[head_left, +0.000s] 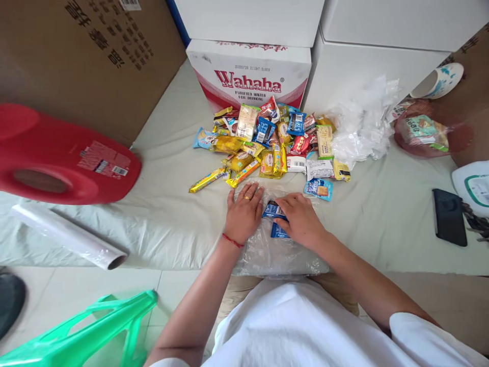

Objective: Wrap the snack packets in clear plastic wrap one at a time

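Note:
My left hand (pixel 244 211) lies palm down with its fingers stretched out on a clear plastic sheet (pixel 254 250), left of two blue snack packets. My right hand (pixel 301 219) has its thumb and index finger at the right end of the upper blue snack packet (pixel 270 209). Just below it lies the second blue packet (pixel 278 231), partly covered by that hand. Beyond both hands spreads a pile of wrapped snacks (pixel 267 148), with a light-blue snack packet (pixel 319 188) at its near right edge.
White boxes (pixel 252 66) stand behind the snacks. Crumpled clear plastic bags (pixel 362 125) and a reddish bowl (pixel 412 145) lie right, near a phone (pixel 450 216). At left are a red jug (pixel 69 158), a film roll (pixel 72 237) and a green stool (pixel 87 329).

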`<state>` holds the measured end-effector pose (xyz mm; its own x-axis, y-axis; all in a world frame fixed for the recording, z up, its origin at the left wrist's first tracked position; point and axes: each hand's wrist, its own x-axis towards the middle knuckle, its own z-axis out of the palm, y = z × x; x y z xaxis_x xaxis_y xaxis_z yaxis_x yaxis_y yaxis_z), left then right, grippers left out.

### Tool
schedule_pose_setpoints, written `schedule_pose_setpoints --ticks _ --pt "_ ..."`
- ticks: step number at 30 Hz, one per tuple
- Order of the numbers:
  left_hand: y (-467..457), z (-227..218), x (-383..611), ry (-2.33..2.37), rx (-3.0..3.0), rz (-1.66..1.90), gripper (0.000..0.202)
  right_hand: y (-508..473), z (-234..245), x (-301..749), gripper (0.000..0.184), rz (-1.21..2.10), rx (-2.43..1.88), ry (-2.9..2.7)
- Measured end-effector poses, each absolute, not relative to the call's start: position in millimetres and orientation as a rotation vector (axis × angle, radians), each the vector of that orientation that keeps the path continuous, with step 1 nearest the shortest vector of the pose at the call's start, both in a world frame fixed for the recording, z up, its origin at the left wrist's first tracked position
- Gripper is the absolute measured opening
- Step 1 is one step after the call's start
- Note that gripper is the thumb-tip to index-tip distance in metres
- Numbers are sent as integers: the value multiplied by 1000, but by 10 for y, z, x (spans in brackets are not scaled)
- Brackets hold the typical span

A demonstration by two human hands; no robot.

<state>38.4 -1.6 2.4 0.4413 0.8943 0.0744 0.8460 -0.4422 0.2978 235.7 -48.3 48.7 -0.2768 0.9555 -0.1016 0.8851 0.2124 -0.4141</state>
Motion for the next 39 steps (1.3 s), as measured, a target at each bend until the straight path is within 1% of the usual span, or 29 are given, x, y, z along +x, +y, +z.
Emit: schedule_pose_setpoints --ticks 4,8,12,14,16,22,26,29,31,34,37,39 --pt "-11 3 375 1500 2463 345 50 -608 618 2536 48 611 -1670 -2167" --pt "-4 -6 367 1493 2446 361 50 -827 610 2668 51 611 -1683 -2276" --pt "-11 -3 366 1497 2433 369 50 -968 489 2567 59 487 -1811 -2396" --pt "-17 -3 366 1492 2432 377 49 -998 459 2495 63 413 -1800 -2435" --pt "-20 -3 364 1492 2428 384 49 -1014 452 2448 63 378 -1787 -2472" --pt "-26 -4 364 1505 2399 382 49 -998 526 2645 56 486 -1809 -2405" --pt "-25 -12 367 1519 2405 363 51 -898 696 2828 56 465 -1719 -2259" --pt "-18 -13 355 1528 2379 382 51 -807 745 2710 56 472 -1633 -2270" --pt "-12 -10 340 1535 2344 425 51 -756 687 2525 57 493 -1639 -2336" --pt "-6 -11 320 1539 2309 486 51 -712 531 2276 62 501 -1740 -2414" --pt "-4 -22 312 1537 2300 521 50 -712 446 2236 74 551 -1751 -2399" --pt "-3 -31 311 1532 2295 540 50 -719 457 2311 73 593 -1725 -2372"
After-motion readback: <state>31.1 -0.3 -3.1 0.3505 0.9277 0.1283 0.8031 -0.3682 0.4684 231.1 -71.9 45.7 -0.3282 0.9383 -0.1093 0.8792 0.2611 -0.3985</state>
